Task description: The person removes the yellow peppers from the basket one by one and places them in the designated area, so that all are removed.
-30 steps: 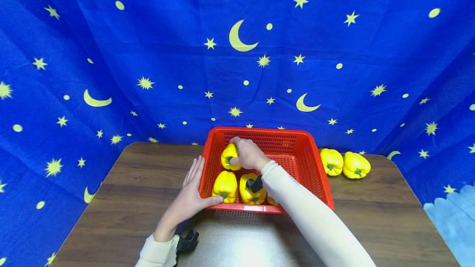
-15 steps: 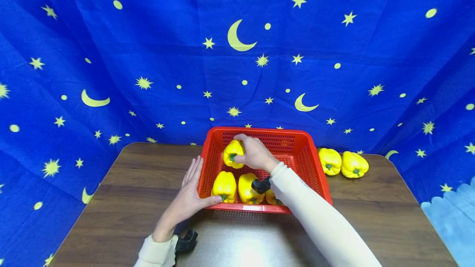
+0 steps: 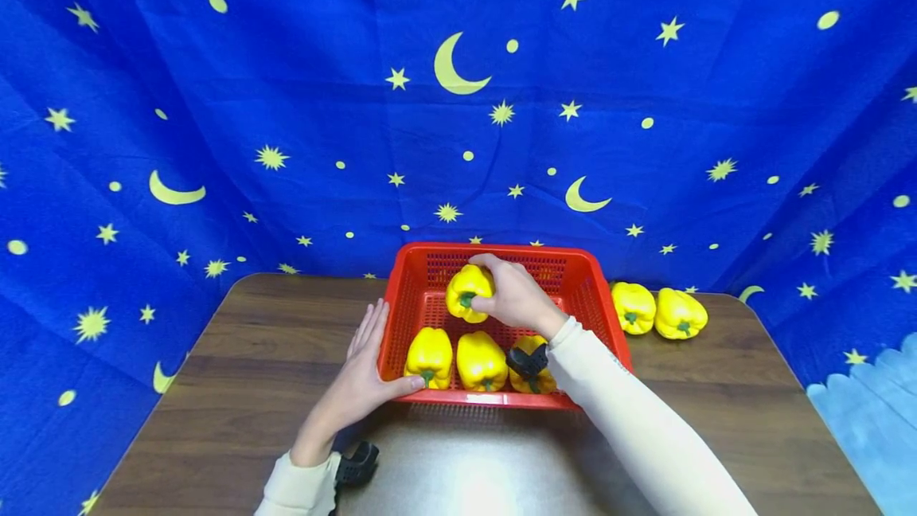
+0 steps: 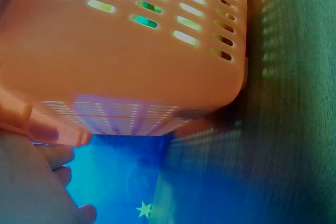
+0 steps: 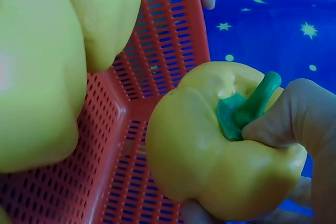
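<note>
In the head view my right hand (image 3: pixel 519 295) grips a yellow bell pepper (image 3: pixel 458 285) over the back left of a red perforated plastic basket (image 3: pixel 390 349). The right wrist view shows my thumb pressing beside the green stem of this bell pepper (image 5: pixel 210 145), with fingers beneath it. My left hand (image 3: pixel 356 377) lies at the basket's front left corner, its fingers straight along the left side and its thumb on the front rim. Along the basket's front wall stand three more yellow bell peppers, a left one (image 3: pixel 430 357), a middle one (image 3: pixel 480 361) and a right one (image 3: pixel 542 377), partly covered by the wrist camera.
Two yellow bell peppers, a nearer one (image 3: pixel 634 309) and one beside it (image 3: pixel 680 314), lie on the wooden table (image 3: pixel 688 412) right of the basket. A blue curtain (image 3: pixel 344 86) with stars and moons hangs directly behind the table and along both sides.
My right hand has moved right with the bell pepper, away from the basket's left wall, and the pepper's stem has turned more into view. The left hand keeps its place on the basket.
</note>
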`<state>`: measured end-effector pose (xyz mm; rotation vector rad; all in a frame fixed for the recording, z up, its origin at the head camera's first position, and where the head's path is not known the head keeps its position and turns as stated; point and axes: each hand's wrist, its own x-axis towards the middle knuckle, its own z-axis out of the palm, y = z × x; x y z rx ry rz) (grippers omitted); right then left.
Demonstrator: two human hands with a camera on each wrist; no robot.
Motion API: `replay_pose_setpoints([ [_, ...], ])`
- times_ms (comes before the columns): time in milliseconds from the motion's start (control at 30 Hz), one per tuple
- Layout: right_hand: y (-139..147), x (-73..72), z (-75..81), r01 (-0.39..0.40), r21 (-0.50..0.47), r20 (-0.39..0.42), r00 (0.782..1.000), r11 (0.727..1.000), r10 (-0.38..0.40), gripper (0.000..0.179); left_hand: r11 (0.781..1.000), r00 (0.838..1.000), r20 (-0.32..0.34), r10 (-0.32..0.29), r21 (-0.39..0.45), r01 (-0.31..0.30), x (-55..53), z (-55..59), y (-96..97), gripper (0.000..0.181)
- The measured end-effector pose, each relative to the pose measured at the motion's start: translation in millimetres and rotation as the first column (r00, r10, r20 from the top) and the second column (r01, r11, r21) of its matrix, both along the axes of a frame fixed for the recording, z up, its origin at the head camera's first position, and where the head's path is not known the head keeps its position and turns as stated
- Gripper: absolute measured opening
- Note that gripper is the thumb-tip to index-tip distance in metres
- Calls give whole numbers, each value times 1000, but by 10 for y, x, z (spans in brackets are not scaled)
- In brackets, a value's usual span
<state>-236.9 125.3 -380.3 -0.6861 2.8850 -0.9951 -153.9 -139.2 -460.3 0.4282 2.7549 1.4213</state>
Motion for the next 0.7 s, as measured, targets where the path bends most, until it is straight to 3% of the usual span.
replay_pose_setpoints([
  [233,153,77,50,23,9,8,1000,1000,-23,60,1000,1000,-9,11,-7,-11,2,19,-11,118],
  [700,654,280,88,85,-42,-97,991,996,-88,58,1000,1000,-12,8,-5,-8,4,-4,8,119],
])
